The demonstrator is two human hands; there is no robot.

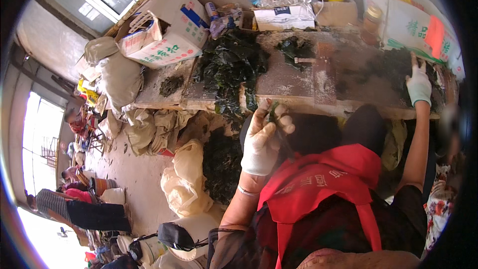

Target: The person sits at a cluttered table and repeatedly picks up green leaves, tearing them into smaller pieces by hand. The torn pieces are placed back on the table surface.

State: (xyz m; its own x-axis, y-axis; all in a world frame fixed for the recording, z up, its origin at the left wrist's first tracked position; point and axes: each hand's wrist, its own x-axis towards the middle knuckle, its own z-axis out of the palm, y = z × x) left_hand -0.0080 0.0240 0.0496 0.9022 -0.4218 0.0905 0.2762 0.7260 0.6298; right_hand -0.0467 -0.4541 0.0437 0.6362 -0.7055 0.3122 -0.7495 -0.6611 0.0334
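My left hand (263, 138), in a white knit glove, is raised in front of the table edge. Its fingers pinch a small strip of dark green seaweed (273, 111), whose lower end blurs over my lap. At the far right my right hand (419, 85), also gloved, reaches over a dark, shredded-looking seaweed heap (397, 65). Two of its fingers stretch apart towards the white carton; whether they touch the heap I cannot tell. A large pile of glossy seaweed leaves (233, 58) lies left of centre and hangs over the table edge.
A metal bolt-like piece (304, 60) lies beside a smaller seaweed clump (293, 48). Along the back stand a tilted carton (168, 45), a box of white straps (285, 16), a lidded jar (371, 20) and a white carton (414, 22). Sacks (119, 74) and several people are at left.
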